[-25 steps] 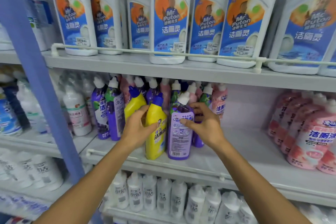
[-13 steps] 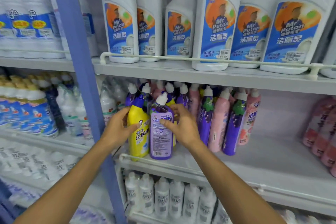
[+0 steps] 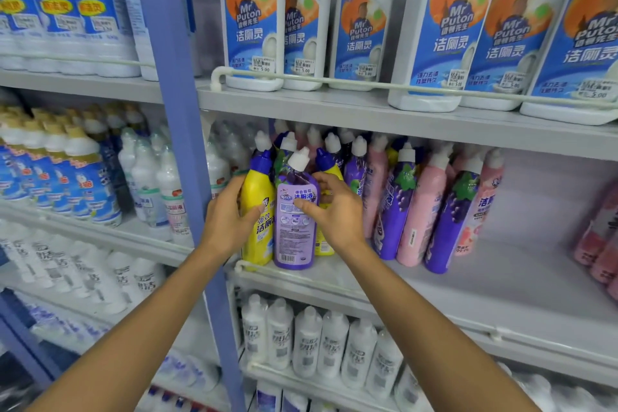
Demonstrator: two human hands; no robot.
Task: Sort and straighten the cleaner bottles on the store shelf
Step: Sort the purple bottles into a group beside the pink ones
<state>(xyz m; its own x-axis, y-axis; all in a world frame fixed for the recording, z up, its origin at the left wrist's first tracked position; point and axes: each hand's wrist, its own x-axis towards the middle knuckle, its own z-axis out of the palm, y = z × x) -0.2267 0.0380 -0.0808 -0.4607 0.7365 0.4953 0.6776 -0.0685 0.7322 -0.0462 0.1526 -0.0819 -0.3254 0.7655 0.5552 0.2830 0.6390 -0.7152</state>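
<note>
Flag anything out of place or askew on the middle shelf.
The lilac bottle, held by the right hand, faces barcode side out and sits among yellow bottles, one gripped by the left hand. Right of them, purple bottles and pink bottles stand mixed, not grouped by colour.
</note>
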